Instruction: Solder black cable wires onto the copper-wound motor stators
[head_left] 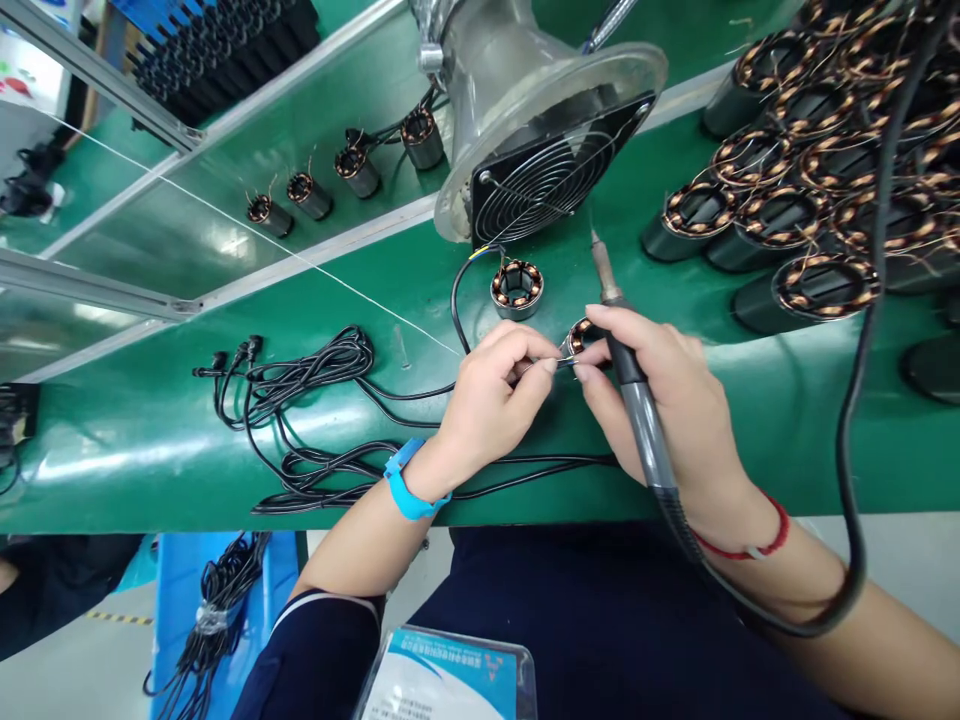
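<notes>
My right hand (671,400) is closed round a soldering iron (648,435), whose bare tip points up and away from me. Its thumb and a fingertip also meet at the end of a black cable (568,361). Pinched between the thumb and forefinger of my left hand (491,400) is that same cable, close to its end. Just behind the fingertips sits a small wound motor stator (578,337), partly hidden by my right hand. Another copper-wound stator (517,290) stands upright further back, with a cable at its rim. The fine wires at my fingertips are too small to make out.
A fume hood with a fan grille (536,190) hangs over the bench. Many stators (825,285) crowd the right side. Coiled black cables (322,365) lie at left. Several stators (358,172) stand on the ledge behind. The iron's cord loops past my right forearm.
</notes>
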